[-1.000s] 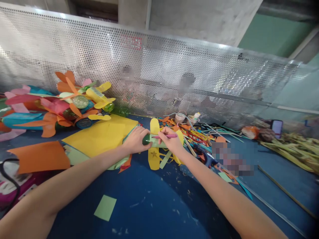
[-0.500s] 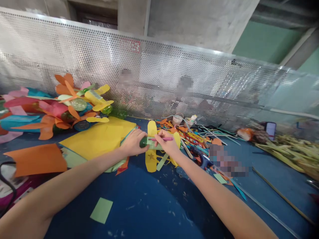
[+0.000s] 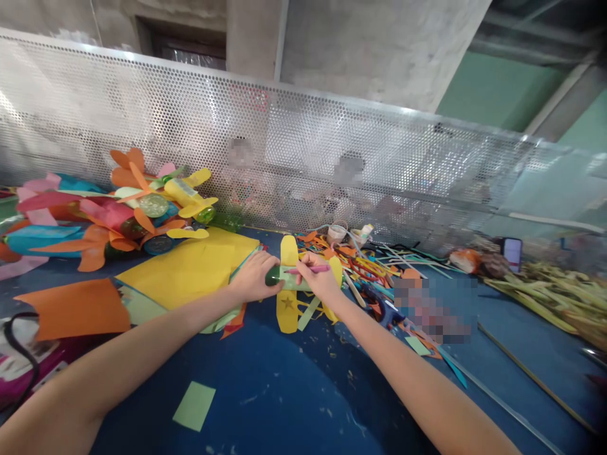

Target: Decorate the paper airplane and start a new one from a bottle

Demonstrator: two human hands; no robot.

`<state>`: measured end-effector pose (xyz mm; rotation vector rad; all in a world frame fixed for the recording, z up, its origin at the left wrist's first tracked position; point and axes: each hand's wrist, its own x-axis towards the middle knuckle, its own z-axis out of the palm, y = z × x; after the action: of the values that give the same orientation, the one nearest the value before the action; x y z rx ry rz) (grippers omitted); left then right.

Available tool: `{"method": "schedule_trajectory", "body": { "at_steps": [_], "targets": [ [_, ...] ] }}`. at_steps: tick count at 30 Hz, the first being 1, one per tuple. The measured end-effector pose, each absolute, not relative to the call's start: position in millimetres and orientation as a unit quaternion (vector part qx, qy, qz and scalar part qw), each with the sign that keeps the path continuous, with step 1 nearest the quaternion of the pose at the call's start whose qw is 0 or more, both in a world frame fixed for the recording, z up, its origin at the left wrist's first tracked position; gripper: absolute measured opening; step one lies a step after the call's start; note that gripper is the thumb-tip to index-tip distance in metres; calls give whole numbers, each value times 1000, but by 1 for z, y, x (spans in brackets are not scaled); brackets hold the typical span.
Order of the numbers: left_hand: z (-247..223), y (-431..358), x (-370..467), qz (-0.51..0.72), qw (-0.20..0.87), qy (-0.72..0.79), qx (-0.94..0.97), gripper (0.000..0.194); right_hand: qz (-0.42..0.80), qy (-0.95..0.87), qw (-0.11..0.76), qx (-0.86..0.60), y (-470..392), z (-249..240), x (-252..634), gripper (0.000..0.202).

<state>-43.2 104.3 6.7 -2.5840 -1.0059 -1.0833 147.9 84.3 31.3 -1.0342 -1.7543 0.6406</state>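
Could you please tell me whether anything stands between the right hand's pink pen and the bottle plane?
Nothing visible does: the right hand holds the pink pen with its tip at the bottle plane, though contact is unclear. The left hand holds the plane's green end, left of the tip.

The surface (image 3: 256, 404) is showing blue, and toward its far left corner a craft pile (image 3: 114, 213) is mixing orange, pink, blue and yellow, while a paper wing (image 3: 287, 323) is wearing yellow with a darker star and a pen (image 3: 321, 268) is showing pink
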Motion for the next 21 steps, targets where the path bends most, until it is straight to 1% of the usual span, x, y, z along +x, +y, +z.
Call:
{"method": "schedule_trajectory", "body": {
  "at_steps": [11,16,21],
  "targets": [
    [8,104,-43,-367,65,-329,-868,23,261,-709,486,-440,86,31,150,24],
    [8,103,-44,-369,58,-334,-866,28,237,-729,462,-446,86,32,151,23],
    [6,103,-45,-369,58,-333,-866,28,261,-710,478,-447,87,30,152,24]
  ]
}}
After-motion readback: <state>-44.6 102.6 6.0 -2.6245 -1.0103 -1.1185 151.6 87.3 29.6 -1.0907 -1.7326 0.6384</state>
